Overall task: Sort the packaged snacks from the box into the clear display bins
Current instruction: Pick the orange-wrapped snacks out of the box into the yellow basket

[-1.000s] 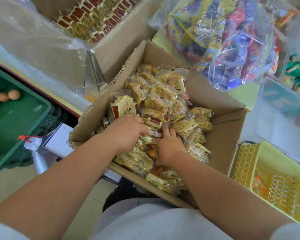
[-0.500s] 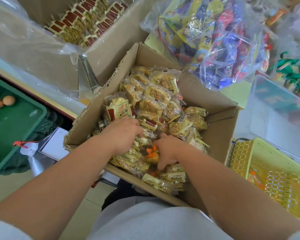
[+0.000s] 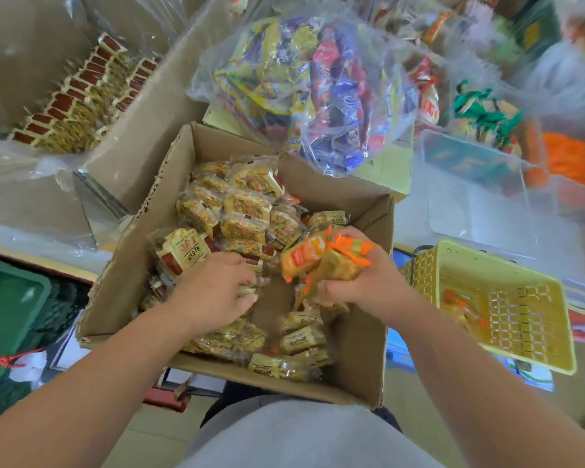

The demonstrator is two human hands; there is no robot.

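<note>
An open cardboard box fills the middle of the view, heaped with small gold packs bearing dark red bands, piled thickest from its 9 to 12 o'clock, with bare cardboard floor showing at its centre. Half a second ago the right hand was down in the heap with only a sliver of orange showing. Now it is raised above the packs toward the box's 3 o'clock wall, its fingers curled tight round a bunch of orange packets that stick out toward 10 o'clock. The left hand remains low at the box's 8 o'clock, palm down and fingers bent into the gold packs, though whether it grips any cannot be told. A yellow basket sits just outside the box at 3 o'clock and a clear bin at 2 o'clock
</note>
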